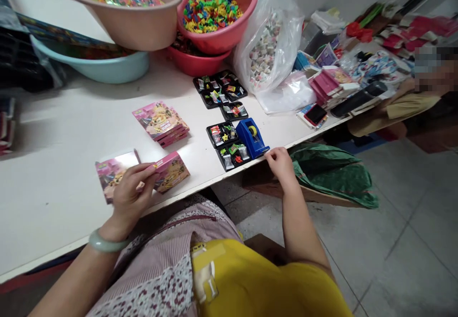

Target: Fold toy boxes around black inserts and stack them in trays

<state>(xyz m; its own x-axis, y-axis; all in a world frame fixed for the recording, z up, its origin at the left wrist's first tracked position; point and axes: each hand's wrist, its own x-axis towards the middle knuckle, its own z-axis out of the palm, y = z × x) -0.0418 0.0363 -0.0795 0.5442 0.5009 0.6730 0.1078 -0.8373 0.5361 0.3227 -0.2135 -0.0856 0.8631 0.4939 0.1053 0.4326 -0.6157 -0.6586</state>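
My left hand (pixel 134 188) is closed around the edge of a small pink printed box (pixel 172 173), held upright just above the table near its front edge. Beside that hand, partly covered by it, another pink box (pixel 113 168) stands or lies with a flap raised. My right hand (pixel 281 164) pinches at the cutter end of a blue tape dispenser (pixel 250 138), where the tape's end comes off; the strip itself is hardly visible. Left of the dispenser, black trays (pixel 223 135) hold small colourful toys and sachets. A stack of pink boxes (pixel 162 122) sits behind my left hand.
Basins (pixel 143 26) and red bowls (pixel 218 45) of small plastic pieces stand at the back. More black trays (pixel 222 88), a clear bag (pixel 268 45), a phone (pixel 315 115) and a black bottle (pixel 359 98) lie rightward. A green-lined bin (pixel 332 174) is below; another person sits at right.
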